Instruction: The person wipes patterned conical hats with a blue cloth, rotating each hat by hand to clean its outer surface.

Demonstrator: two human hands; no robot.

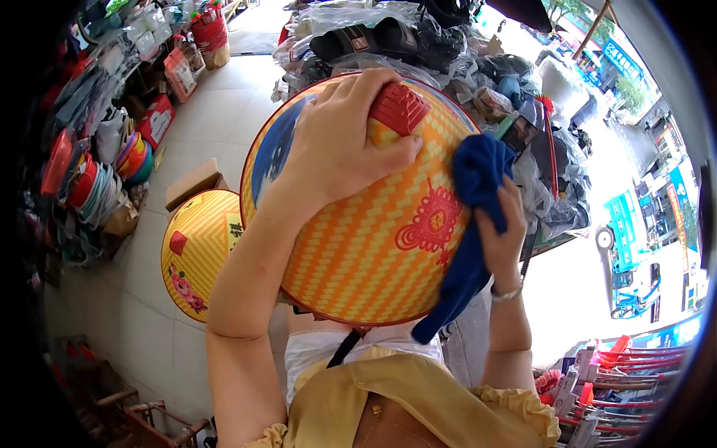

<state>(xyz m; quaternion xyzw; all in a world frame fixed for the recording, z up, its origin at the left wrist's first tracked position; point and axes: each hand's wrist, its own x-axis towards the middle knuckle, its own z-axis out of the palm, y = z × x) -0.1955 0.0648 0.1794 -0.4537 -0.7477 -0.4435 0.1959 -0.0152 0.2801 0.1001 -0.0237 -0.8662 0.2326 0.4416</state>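
Observation:
A large conical hat [358, 246], woven in yellow and orange with a red knot print and a blue patch, fills the middle of the view. My left hand [347, 134] lies over its upper part, thumb and fingers spread around the red tip [399, 108] and gripping there. At the hat's right edge my right hand [504, 228] is closed on a dark blue cloth [478, 179], which rests against the rim and hangs down along it. A black strap shows below the hat.
A smaller yellow conical hat [198, 254] lies at the left by a cardboard box [196, 183]. Bagged shoes [366, 41] are piled ahead. Shelves of goods stand left, a wooden chair [160, 422] lower left, and red-handled items [635, 366] lower right.

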